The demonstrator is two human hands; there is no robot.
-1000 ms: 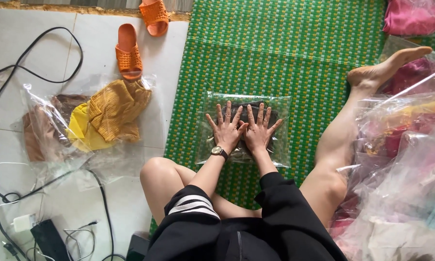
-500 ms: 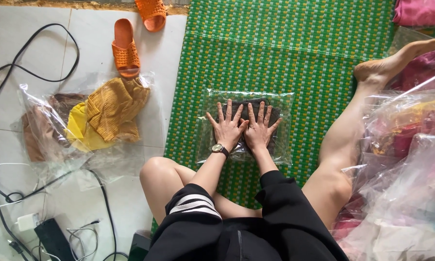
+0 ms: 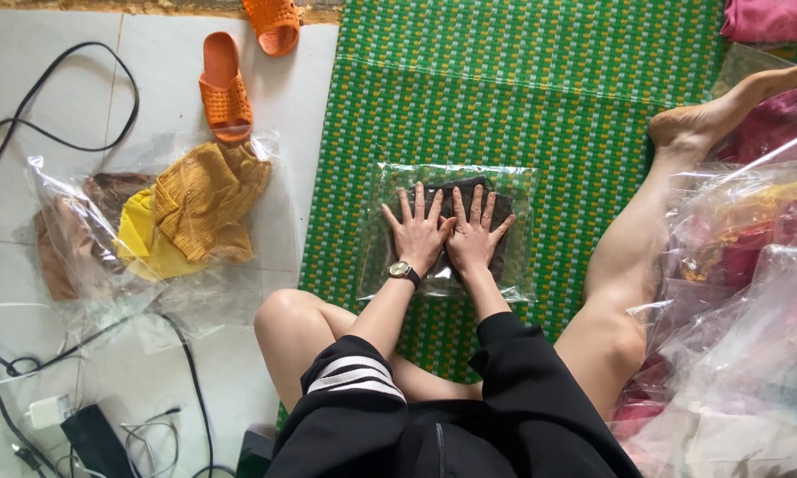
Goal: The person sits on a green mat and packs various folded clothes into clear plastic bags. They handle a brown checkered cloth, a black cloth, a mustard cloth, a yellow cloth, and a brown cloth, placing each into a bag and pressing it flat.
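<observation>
A clear plastic bag (image 3: 513, 190) with a dark folded garment (image 3: 447, 193) inside lies flat on a green woven mat (image 3: 522, 88). Both palms press down on it side by side. My left hand (image 3: 419, 232), with a watch on the wrist, has its fingers spread over the garment's left part. My right hand (image 3: 475, 235) lies beside it, fingers spread over the right part. My bare legs are folded on either side of the bag.
Left of the mat, on white tiles, lie clear bags holding yellow and brown clothes (image 3: 186, 217), two orange slippers (image 3: 224, 88), black cables (image 3: 0, 265) and a charger (image 3: 49, 409). A heap of bagged pink and red garments (image 3: 752, 292) fills the right side.
Both hands stay pressed flat on the bag in the same spot. Only the camera view has shifted slightly.
</observation>
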